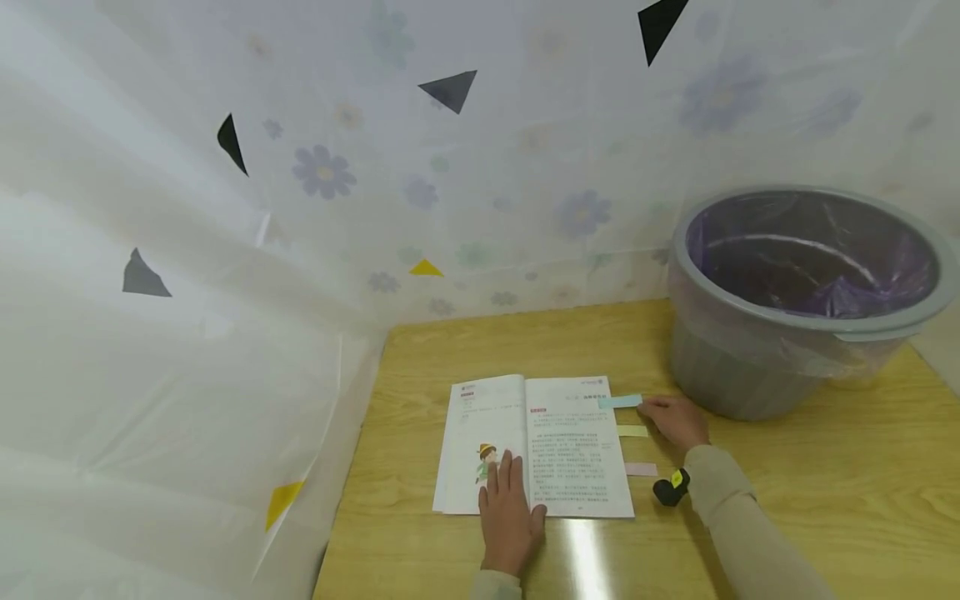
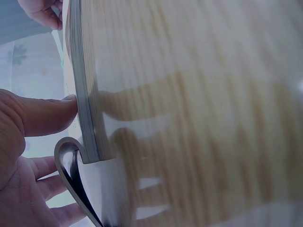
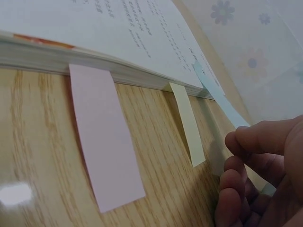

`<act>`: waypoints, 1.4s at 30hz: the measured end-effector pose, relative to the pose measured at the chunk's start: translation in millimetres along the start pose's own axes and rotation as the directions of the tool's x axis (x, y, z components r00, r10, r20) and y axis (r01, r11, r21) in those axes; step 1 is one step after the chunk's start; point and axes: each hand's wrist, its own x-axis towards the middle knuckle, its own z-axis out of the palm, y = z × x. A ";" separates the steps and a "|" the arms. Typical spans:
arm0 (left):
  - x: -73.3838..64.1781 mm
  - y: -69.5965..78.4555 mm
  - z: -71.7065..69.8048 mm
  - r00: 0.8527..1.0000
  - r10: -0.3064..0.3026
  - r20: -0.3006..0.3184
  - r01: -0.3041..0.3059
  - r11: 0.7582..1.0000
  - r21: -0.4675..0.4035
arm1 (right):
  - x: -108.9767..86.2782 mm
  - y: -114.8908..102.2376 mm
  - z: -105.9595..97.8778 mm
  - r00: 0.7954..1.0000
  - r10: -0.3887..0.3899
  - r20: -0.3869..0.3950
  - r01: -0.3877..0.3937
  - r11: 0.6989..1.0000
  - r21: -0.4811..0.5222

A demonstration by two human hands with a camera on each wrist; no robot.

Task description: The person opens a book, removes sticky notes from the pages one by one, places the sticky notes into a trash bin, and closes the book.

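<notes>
An open book [image 1: 573, 467] lies on the table, text on its right page and a small cartoon figure on the left. My left hand [image 1: 508, 515] rests over the left page with fingers extended; in the left wrist view its thumb [image 2: 49, 113] lies at the book's page edges. Between thumb and forefinger, my right hand [image 1: 677, 421] pinches the outer end of a blue sticky tab [image 3: 222, 100], whose other end lies on the right page's upper edge. Below it, a yellow sticky tab [image 3: 188, 124] and a pink sticky tab [image 3: 105, 137] stick out from among the pages.
A grey bin [image 1: 738, 367] with a purple-tinted liner stands on the table at the right, just beyond my right hand. Flower-patterned sheeting [image 1: 480, 200] rises behind the table and on the left. A dark wrist device [image 1: 670, 488] sits at my right cuff.
</notes>
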 end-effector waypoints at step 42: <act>2.5 -1.8 2.7 1.000 -0.012 0.021 0.012 1.000 -0.009 | 0.7 0.9 -0.9 1.000 0.010 0.005 -0.010 1.000 0.015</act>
